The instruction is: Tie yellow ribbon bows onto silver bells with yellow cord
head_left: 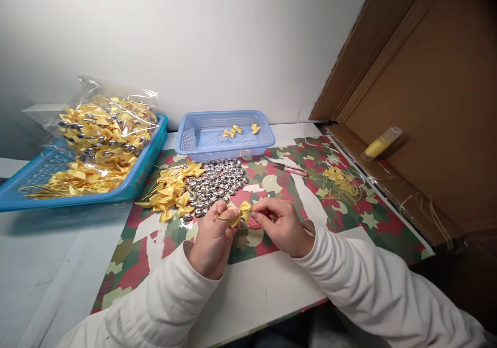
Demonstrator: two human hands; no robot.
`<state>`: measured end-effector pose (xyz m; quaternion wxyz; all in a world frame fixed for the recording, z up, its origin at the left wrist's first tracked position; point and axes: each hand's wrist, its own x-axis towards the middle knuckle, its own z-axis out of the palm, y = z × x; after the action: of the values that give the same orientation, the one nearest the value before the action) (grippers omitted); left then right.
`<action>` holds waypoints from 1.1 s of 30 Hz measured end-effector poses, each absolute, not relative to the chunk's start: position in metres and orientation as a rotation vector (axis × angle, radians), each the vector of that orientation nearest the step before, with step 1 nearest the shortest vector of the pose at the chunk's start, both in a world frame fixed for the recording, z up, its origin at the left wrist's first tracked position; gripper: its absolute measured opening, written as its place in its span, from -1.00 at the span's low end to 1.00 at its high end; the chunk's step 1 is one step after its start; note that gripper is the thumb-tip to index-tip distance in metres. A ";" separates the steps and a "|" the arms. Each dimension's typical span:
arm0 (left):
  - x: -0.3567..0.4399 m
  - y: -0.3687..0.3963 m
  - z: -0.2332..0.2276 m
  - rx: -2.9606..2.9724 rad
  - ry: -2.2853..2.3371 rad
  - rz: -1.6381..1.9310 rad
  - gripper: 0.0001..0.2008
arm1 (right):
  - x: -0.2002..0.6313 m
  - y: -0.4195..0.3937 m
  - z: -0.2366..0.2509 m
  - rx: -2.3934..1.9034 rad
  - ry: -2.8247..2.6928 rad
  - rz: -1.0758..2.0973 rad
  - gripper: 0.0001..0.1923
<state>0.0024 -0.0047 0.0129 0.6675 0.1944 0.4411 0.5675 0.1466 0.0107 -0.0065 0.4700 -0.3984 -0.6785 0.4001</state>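
Yellow bow sat pinched between the left hand and right hand, fingers closed, beside silver bells.

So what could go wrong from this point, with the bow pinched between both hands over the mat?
The yellow bow is gripped only by fingertips of the left hand and right hand, so it may slip or deform. The loose silver bells lie just beyond the knuckles; a nudge could scatter them. The snips lie close to the right.
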 end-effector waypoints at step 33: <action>0.001 -0.003 0.013 0.298 0.996 1.184 -0.77 | 0.154 0.017 0.000 -0.835 -1.824 0.625 -0.85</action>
<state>0.0010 -0.0027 0.0128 0.7054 0.1343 0.4479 0.5327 0.1542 0.0172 0.0003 0.4970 -0.3448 -0.7532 0.2583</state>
